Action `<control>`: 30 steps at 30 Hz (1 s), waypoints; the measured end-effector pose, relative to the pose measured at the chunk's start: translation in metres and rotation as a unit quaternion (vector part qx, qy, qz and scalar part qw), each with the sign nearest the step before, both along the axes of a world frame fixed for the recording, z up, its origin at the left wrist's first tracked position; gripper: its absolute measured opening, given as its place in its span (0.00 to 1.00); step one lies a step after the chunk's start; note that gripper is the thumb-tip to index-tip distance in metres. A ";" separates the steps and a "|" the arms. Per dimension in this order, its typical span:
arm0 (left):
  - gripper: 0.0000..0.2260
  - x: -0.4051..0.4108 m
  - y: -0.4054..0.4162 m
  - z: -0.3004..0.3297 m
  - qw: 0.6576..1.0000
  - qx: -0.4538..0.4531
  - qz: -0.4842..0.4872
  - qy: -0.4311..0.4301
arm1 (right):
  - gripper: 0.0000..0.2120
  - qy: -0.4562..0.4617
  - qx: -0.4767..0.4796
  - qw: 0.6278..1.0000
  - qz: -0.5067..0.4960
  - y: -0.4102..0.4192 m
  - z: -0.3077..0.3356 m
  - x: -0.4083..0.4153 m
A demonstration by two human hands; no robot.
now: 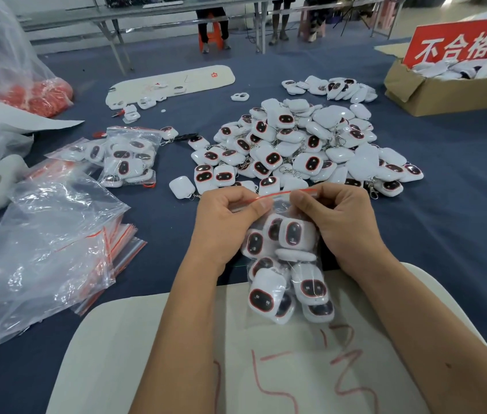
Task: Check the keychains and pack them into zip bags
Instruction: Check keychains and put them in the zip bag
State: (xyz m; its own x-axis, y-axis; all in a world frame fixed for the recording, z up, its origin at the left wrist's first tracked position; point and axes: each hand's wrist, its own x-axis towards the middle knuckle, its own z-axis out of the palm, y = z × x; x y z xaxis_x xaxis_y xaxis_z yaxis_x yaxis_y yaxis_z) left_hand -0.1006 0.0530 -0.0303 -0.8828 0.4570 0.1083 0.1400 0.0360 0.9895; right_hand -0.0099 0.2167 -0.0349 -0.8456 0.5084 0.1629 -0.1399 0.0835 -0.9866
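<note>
Two hands, left hand (230,218) and right hand (338,216), pinch one zip bag (288,273) holding about eight keychains (291,233).

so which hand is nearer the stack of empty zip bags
Left. The left hand pinches the filled bag's top on the side facing the empty zip bags; the right hand is beyond it.

Cardboard box (433,94) (red sign (463,43) behind)

Red sign (464,43) above cardboard box (433,91): white characters "不合格区". Red scrawl on white board (146,348) unreadable.
</note>
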 end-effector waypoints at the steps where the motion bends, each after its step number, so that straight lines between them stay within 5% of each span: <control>1: 0.04 0.001 0.000 0.000 1.000 0.001 -0.002 -0.005 | 0.07 -0.004 0.000 1.000 0.000 0.001 0.000 0.000; 11: 0.05 0.000 0.004 -0.003 0.993 -0.077 0.020 0.090 | 0.08 -0.033 0.058 0.997 0.040 -0.002 -0.001 -0.001; 16: 0.06 0.001 0.010 -0.010 0.990 -0.101 0.072 0.065 | 0.10 -0.050 0.118 0.991 -0.035 -0.002 -0.006 -0.005; 30: 0.04 -0.006 -0.001 -0.010 0.991 -0.076 0.104 -0.027 | 0.09 -0.048 0.068 0.991 -0.105 0.003 -0.011 -0.008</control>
State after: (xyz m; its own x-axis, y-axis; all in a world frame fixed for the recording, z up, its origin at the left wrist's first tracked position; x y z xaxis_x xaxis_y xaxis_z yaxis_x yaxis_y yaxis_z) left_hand -0.1068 0.0516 -0.0407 -0.9622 0.2722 0.0021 0.0610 0.2079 0.9763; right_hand -0.0177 0.2193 -0.0460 -0.7387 0.6532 0.1662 -0.0118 0.2341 -0.9721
